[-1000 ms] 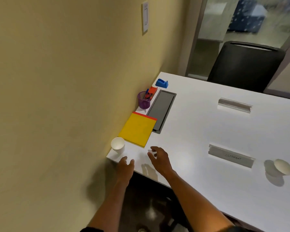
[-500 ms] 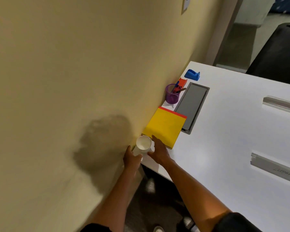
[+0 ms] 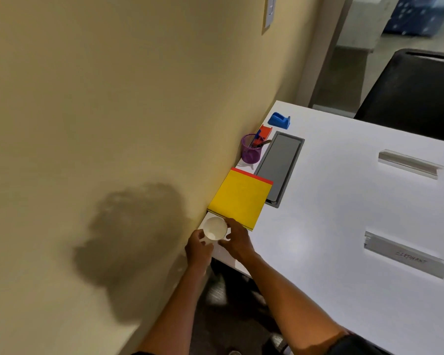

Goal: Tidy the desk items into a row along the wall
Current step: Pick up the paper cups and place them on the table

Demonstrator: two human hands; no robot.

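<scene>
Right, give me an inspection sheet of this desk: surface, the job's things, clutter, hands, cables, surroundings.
Surface: white desk against a yellow wall, with a grey hatch set into the top.
Job's things: white paper cup at the near corner; yellow pad, purple pen holder, orange item and blue tape dispenser lined along the wall.
Clutter: two name plates out on the desk.
Hands: left hand and right hand both hold the cup.
Cables: nothing seen.
Surroundings: black chair at the far end; wall plate.
</scene>
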